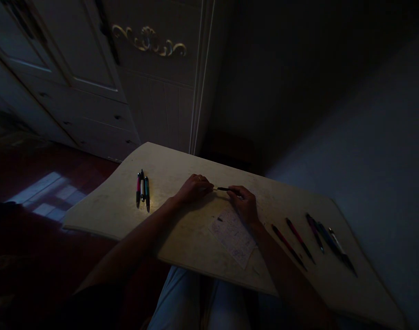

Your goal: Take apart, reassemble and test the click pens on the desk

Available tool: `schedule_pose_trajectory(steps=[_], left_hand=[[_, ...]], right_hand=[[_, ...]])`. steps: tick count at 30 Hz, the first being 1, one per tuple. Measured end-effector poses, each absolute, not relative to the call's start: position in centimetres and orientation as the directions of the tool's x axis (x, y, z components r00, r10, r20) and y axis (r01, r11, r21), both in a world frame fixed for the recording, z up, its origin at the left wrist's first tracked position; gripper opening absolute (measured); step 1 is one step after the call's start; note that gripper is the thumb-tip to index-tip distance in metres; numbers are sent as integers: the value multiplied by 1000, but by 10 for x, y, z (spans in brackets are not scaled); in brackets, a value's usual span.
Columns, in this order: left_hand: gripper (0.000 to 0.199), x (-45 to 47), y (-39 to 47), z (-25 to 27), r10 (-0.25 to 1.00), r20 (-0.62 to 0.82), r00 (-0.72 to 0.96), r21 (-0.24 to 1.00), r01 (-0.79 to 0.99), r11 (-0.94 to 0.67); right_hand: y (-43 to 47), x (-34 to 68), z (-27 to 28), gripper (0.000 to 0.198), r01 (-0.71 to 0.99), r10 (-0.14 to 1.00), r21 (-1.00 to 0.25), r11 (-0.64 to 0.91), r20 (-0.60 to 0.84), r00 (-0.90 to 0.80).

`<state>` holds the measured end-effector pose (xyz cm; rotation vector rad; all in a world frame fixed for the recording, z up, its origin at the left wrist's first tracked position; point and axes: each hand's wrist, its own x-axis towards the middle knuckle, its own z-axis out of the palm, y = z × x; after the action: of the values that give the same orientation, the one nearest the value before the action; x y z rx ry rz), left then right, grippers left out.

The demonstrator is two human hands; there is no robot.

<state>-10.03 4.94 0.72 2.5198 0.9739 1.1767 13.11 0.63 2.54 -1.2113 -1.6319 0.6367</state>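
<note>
Between my two hands, just above the table (192,233), is a slim pen (223,189) with a dark section on the right and a paler one on the left. My left hand (196,187), with a ring on one finger, pinches its left end. The fingers of my right hand (244,200) are closed on its dark end. Below the hands lies a sheet of paper (233,238) covered in faint marks. On it rests a small dark piece (219,219), too dim to name. My right forearm covers the paper's right side.
Several pens (142,189) lie side by side at the table's left. On the right are two red and black pens (299,238), with more dark pens (328,240) beyond them. A wardrobe (154,82) stands behind the table, and a wall (374,146) rises at the right.
</note>
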Motion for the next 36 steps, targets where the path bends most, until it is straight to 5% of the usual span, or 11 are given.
schedule_pose_trajectory(steps=[25,36], left_hand=[[15,-98,46,10,626,663,409,421,488,-765],[19,-96,43,12,678,628,381,585,343,-735]], right_hand=[[4,127,22,24,523,915,-754,397,371,-161],[3,126,24,27,554,918,-740,382,375,-133]])
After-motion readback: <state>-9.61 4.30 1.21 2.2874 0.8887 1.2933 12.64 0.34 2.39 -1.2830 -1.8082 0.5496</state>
